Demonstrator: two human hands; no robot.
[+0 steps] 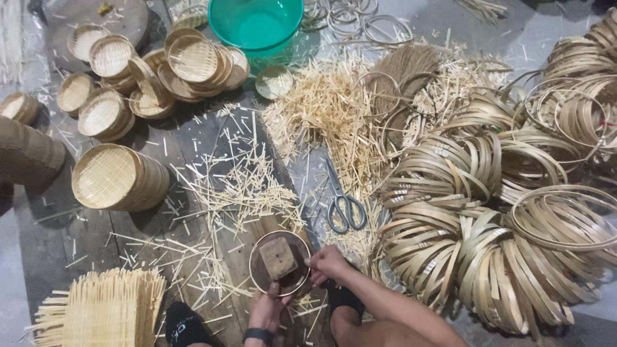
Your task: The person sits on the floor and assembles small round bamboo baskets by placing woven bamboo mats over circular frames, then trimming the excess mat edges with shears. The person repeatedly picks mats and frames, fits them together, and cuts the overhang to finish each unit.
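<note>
At the lower centre, on the plank floor (212, 138), a bamboo ring (281, 263) around a wooden block (277, 257) is being gripped by the left hand (265, 310) and pinched by the right hand (326, 263). Little open room is being left: one pair of scissors (344, 202) just above, heaped hoops (488, 218) right, woven baskets (119, 177) left, one green basin (256, 24) far above.

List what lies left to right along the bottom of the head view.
Woven mat stack → left hand → wooden block inside a bamboo ring → right hand → bamboo hoop pile.
</note>
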